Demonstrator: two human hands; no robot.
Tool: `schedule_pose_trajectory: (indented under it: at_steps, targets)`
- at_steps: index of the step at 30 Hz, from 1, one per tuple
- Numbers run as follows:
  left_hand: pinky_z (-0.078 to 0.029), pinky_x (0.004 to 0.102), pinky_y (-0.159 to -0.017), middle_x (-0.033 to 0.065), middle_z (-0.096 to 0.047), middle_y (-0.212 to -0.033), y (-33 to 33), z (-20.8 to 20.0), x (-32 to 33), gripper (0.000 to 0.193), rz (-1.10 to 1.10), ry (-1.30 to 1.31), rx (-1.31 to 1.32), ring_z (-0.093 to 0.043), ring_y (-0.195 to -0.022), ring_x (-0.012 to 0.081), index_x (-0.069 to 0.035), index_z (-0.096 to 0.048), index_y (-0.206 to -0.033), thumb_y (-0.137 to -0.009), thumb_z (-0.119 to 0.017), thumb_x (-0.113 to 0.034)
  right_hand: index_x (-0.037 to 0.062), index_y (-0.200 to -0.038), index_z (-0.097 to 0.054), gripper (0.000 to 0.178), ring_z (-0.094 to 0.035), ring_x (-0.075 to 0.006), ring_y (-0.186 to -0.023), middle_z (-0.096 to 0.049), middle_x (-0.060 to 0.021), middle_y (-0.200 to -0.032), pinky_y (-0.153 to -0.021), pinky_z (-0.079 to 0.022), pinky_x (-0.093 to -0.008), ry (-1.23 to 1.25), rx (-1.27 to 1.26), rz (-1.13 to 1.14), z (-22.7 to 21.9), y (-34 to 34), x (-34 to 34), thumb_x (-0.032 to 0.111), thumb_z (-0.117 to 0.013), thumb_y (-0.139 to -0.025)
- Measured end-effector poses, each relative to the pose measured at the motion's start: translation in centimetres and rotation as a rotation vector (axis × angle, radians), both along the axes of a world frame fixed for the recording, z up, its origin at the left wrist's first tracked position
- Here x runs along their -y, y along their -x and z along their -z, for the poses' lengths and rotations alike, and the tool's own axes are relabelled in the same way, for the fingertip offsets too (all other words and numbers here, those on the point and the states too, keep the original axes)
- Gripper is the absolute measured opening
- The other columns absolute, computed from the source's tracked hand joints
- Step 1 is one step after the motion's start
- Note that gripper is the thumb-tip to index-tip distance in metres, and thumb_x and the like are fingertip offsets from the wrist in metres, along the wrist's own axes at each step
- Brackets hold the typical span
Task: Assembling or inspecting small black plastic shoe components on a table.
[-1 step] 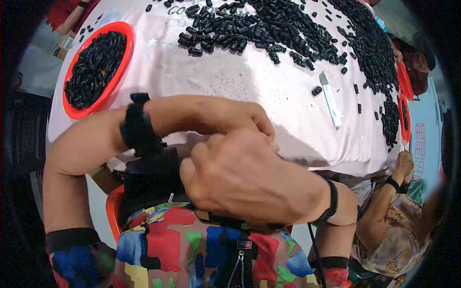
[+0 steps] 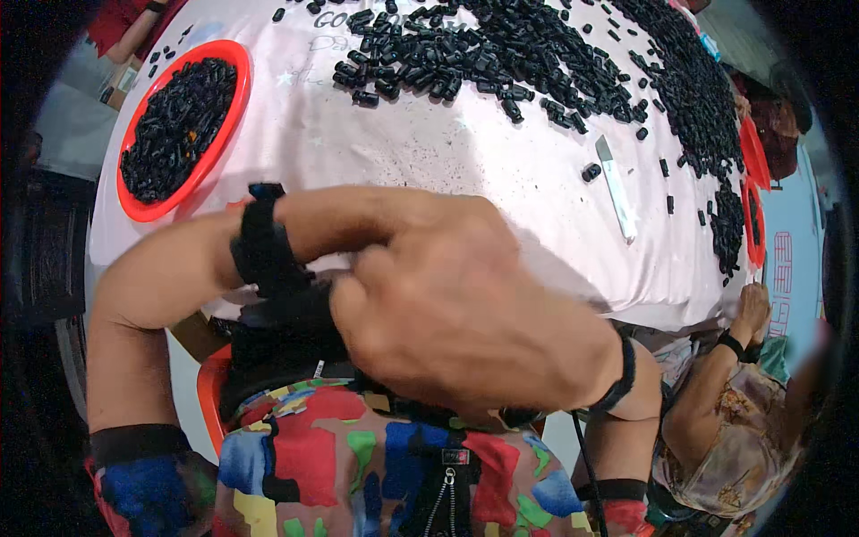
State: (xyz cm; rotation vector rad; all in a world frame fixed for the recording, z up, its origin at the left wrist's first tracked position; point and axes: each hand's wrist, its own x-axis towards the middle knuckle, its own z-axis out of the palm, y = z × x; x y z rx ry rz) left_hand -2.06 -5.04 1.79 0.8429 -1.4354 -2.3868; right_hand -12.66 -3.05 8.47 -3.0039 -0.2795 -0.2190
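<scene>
In front of my body, at the near edge of the cloth-covered table [image 2: 349, 161], my two hands meet and overlap. My right hand [image 2: 438, 313] lies nearer to the camera, back up and somewhat blurred, its fingers curled in; whatever they grip is hidden beneath. Behind it, my left hand [image 2: 438, 215] bends inward, and its fingers are covered by the right hand. A black strap [image 2: 264, 237] circles my left wrist, and a dark band [image 2: 617, 374] my right. Beyond the hands lie many small black plastic parts [image 2: 429, 58] in a loose heap.
A red basin [image 2: 242, 89] full of black parts stands at the left. A knife with a pale handle [image 2: 616, 192] lies right of my hands, beside a single black part [image 2: 591, 172]. More parts are piled at the far right, where another person's hand [image 2: 753, 309] rests near the edge.
My right hand has shifted slightly up and over, covering more of the left hand's fingertips. The left forearm has moved a little to the right.
</scene>
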Motion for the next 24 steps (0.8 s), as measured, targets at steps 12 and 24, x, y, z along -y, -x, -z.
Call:
schedule_pose_trajectory:
  at_steps: [12,24]
  targets:
    - [-0.044,0.0249,-0.066,0.0025,-0.062,-0.081,0.6,1.5,-2.5,0.02,-0.218,0.019,-0.081,-0.057,-0.075,0.0117,-0.002,-0.06,-0.095,-0.09,-0.057,-0.021,0.0038,-0.06,-0.062,0.015,-0.062,-0.0301,-0.056,-0.06,-0.0153,-0.058,-0.051,-0.049,-0.0388,-0.365,0.468,0.288,0.5,-2.3,4.7,0.018,-0.068,-0.058]
    - [-0.046,0.0298,-0.075,0.0063,-0.063,-0.091,-1.2,1.0,-7.7,0.02,-0.454,0.044,-0.114,-0.059,-0.085,0.0164,0.0,-0.058,-0.102,-0.088,-0.059,-0.014,0.0017,-0.081,-0.06,0.016,-0.059,-0.0195,-0.06,-0.061,-0.0113,-0.07,-0.053,-0.048,-0.0309,-0.693,0.489,0.379,2.8,-1.2,4.2,0.015,-0.062,-0.074]
